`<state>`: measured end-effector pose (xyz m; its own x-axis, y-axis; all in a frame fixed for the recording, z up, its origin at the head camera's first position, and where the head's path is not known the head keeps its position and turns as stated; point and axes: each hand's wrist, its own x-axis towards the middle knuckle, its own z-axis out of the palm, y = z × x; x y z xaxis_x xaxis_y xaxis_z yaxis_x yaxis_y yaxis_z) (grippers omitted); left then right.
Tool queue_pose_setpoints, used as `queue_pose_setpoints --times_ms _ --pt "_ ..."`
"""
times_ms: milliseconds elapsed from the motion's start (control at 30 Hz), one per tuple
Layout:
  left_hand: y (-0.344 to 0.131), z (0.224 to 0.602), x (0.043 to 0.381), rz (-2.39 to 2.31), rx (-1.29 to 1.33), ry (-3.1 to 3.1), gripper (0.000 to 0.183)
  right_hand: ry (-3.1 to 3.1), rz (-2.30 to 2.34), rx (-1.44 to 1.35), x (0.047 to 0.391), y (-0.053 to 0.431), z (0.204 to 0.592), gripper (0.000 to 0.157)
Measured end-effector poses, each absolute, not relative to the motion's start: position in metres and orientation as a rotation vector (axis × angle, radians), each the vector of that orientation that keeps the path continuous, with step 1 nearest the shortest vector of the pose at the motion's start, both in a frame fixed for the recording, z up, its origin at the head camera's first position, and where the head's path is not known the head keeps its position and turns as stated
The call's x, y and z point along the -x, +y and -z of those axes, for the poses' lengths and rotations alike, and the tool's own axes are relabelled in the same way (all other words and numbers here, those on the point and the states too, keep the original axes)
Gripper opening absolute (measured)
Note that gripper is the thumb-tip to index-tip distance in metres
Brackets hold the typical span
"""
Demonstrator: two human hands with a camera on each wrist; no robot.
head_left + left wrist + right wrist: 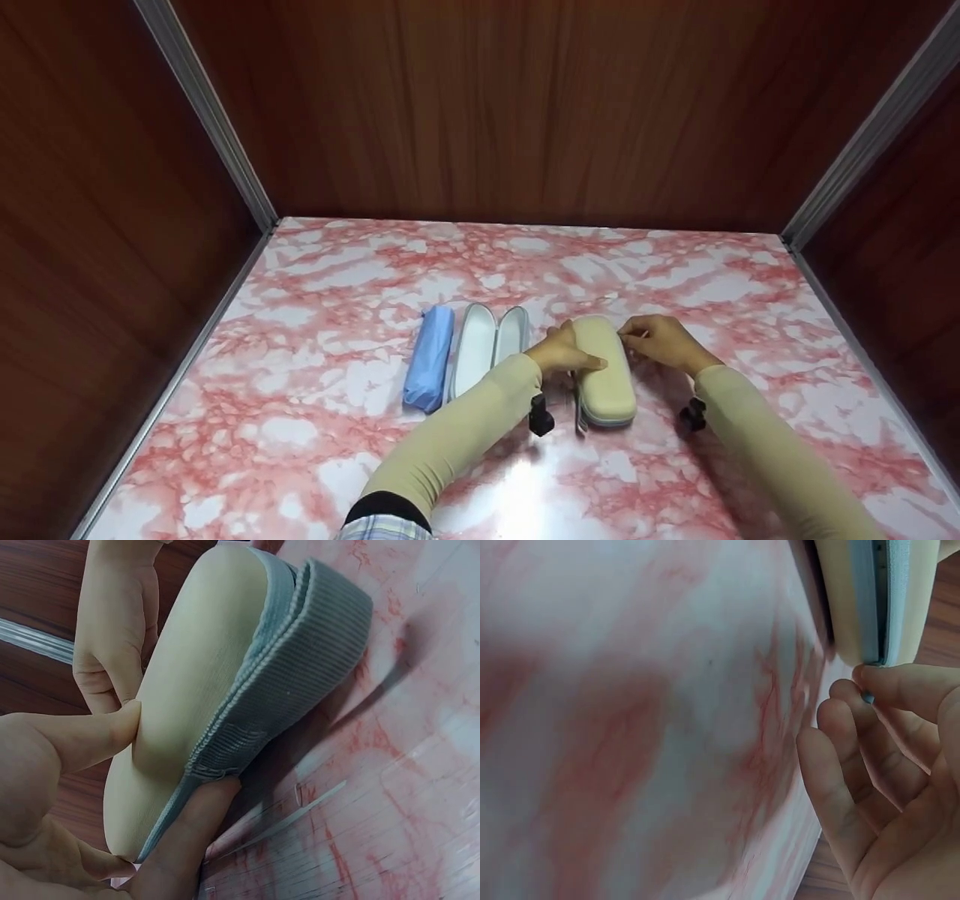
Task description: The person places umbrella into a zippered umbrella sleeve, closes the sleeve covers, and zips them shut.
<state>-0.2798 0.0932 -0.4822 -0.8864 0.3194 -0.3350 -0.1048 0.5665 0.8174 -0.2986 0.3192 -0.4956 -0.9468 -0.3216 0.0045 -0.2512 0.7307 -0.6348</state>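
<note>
A cream zip case with a blue-grey zipper band stands on the table, its rounded lid upward. My left hand grips its left side, thumb on the lid and fingers low against the band. In the left wrist view a ribbed grey strap loop sticks out from that side. At the far right edge of the case is my right hand, its thumb and index finger pinching the small blue zipper pull. The zipper gap shows dark between the two halves along this side.
Left of the cream case lies an opened hard case with a pale interior, partly behind my left forearm. Beside it is a blue wrapped bundle. Wood-grain panels enclose the red-and-white marbled table at the back and sides.
</note>
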Motion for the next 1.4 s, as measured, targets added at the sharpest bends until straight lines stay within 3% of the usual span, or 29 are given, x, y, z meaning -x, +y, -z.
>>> queue_pose_setpoints --times_ms 600,1400 --pt "0.089 0.482 0.279 -1.316 -0.191 2.307 0.098 2.885 0.887 0.676 0.290 0.319 0.493 0.009" --pt "0.092 0.480 0.272 -1.496 -0.081 2.171 0.103 2.836 0.898 0.708 0.272 0.321 0.493 0.008"
